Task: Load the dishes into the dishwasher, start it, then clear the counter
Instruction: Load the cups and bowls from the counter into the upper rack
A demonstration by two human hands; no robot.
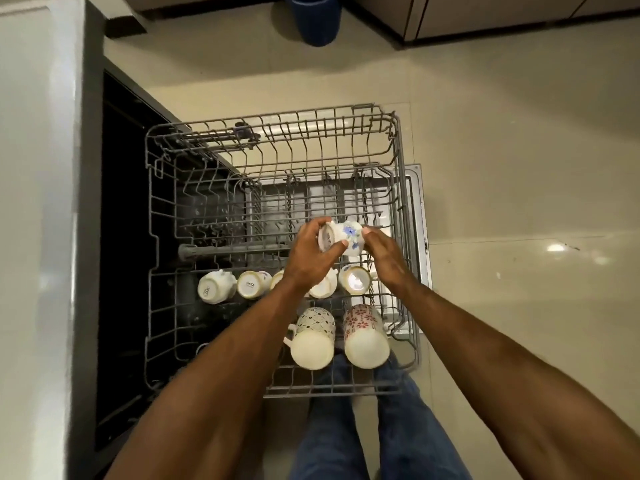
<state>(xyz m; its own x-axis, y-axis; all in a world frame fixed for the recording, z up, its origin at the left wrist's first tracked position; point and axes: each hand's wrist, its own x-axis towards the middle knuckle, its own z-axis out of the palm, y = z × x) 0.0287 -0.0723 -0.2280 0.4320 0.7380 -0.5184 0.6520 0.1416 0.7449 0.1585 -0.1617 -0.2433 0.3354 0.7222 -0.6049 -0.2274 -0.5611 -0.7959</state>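
A small white cup with blue flowers (346,237) lies on its side over the pulled-out grey upper rack (277,136) of the dishwasher. My left hand (311,251) grips it round the base end, thumb on top. My right hand (379,247) pinches its other end with thumb and fingers. Below the hands, several small white cups (216,286) stand upside down in a row across the rack. Two tall patterned mugs, one with a black pattern (313,337) and one with red flowers (363,336), sit upside down at the rack's near edge.
The open dishwasher cavity (124,237) is dark on the left under a pale counter (34,202). The lowered door (417,202) shows beneath the rack. A blue bin (313,19) stands on the tiled floor at the top. My legs in jeans (346,438) are below the rack.
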